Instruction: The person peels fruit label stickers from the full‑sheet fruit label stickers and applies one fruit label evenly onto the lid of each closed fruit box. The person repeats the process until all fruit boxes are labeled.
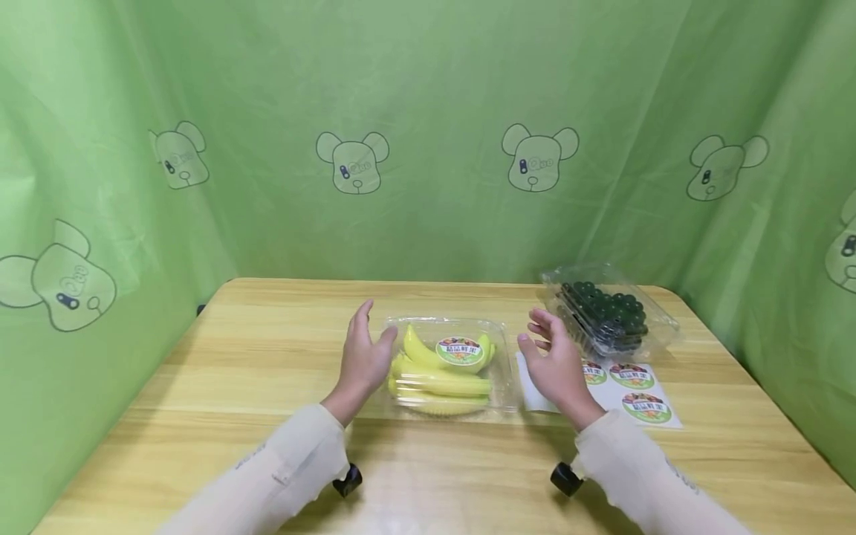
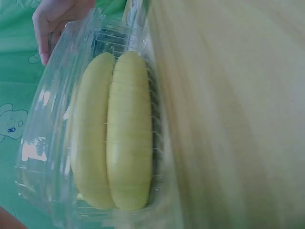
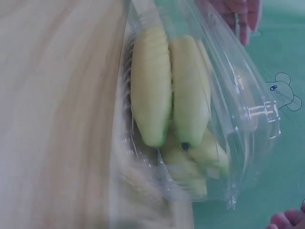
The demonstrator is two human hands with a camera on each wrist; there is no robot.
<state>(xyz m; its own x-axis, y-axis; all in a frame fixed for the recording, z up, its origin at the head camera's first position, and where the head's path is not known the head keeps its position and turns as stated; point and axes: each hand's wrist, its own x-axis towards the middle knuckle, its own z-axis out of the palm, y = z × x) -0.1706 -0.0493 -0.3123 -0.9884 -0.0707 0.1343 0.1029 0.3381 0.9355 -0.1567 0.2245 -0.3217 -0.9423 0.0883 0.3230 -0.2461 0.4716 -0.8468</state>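
Banana box (image 1: pixel 449 368) sits right between my left hand (image 1: pixel 364 362) and right hand (image 1: pixel 556 365), short of the far edge of the table (image 1: pixel 267 357); I've got both loose and apart.

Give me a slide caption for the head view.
Left hand and right hand flank a clear box of bananas beside a sticker sheet.

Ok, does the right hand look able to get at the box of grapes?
Probably yes: the right hand holds nothing and is near the box of grapes. The head view shows nothing standing between them, and the sticker sheet there lies flat.
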